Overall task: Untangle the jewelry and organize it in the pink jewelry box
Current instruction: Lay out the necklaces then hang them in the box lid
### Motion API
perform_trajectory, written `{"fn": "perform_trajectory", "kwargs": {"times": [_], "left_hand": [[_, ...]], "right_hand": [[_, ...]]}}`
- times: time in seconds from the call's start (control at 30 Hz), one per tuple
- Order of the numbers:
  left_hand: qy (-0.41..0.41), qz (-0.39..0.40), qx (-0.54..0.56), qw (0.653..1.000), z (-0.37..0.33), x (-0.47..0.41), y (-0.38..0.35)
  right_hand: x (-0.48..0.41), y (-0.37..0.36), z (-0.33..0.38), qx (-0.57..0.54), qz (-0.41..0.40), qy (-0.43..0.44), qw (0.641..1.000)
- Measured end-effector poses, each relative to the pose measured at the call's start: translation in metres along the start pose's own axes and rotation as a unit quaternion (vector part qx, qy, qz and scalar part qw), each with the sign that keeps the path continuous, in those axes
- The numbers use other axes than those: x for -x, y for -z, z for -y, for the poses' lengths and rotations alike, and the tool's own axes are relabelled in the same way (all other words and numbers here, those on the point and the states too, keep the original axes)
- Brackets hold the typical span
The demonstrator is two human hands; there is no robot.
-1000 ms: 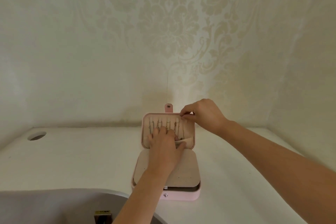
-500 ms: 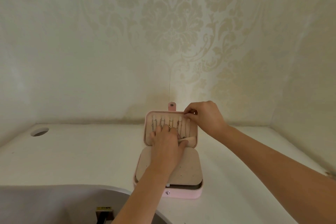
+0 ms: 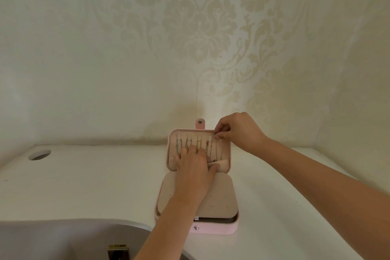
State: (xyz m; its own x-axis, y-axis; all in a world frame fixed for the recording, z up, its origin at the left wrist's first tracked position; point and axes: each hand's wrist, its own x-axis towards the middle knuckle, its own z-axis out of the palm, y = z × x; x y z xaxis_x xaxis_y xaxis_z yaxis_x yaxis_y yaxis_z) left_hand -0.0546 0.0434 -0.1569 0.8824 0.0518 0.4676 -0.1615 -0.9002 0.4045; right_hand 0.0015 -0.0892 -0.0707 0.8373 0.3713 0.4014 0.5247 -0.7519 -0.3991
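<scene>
Left hand lies flat, fingers straight, pressing the necklace chains hung inside the upright lid of the pink jewelry box on the white desk. Right hand pinches the rightmost chain near the lid's top right corner.

Light was soft and warm, pretty even, nothing blown out. The brightest patch sat on the wallpaper right behind the pink jewelry box, with a dimmer smudge of shadow just left of it. The white table caught only faint shadows. The wide-angle lens bowed the table's back edge and stretched the corners. The chains in the lid were too fine to resolve cleanly.
</scene>
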Motion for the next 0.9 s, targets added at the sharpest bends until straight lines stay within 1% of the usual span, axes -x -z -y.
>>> {"fn": "perform_trajectory", "kwargs": {"times": [0.07,0.1,0.2,0.27,0.37,0.5,0.57,0.67,0.73,0.9], "left_hand": [[0.001,0.001,0.006,1.0,0.0,0.0,0.0],[-0.001,0.0,0.01,1.0,0.0,0.0,0.001],[-0.004,-0.01,0.018,1.0,0.0,0.001,0.001],[-0.005,-0.013,0.017,1.0,0.001,0.002,0.002],[-0.005,-0.01,0.024,1.0,0.001,0.002,0.003],[-0.011,-0.016,0.024,1.0,0.002,0.002,0.002],[-0.011,-0.021,0.028,0.999,0.002,0.002,0.002],[-0.012,-0.021,0.027,0.999,0.002,0.002,0.001],[-0.012,-0.021,0.031,0.999,0.002,0.002,0.002],[-0.013,-0.01,0.013,1.0,0.002,0.002,0.002]], "right_hand": [[0.001,0.0,0.001,0.013,-0.016,0.027,0.999],[0.002,-0.001,0.001,0.036,-0.024,0.049,0.998],[0.006,-0.002,0.0,0.15,-0.022,0.124,0.981],[0.009,-0.003,-0.001,0.195,-0.033,0.171,0.965],[0.01,-0.006,-0.006,0.231,-0.083,0.251,0.936],[0.01,-0.004,-0.017,0.262,-0.07,0.304,0.913],[0.011,-0.002,-0.02,0.278,-0.068,0.319,0.904],[0.012,-0.003,-0.023,0.291,-0.054,0.323,0.899],[0.011,-0.006,-0.026,0.295,-0.047,0.318,0.9],[0.01,-0.011,-0.027,0.274,-0.06,0.297,0.913]]}}
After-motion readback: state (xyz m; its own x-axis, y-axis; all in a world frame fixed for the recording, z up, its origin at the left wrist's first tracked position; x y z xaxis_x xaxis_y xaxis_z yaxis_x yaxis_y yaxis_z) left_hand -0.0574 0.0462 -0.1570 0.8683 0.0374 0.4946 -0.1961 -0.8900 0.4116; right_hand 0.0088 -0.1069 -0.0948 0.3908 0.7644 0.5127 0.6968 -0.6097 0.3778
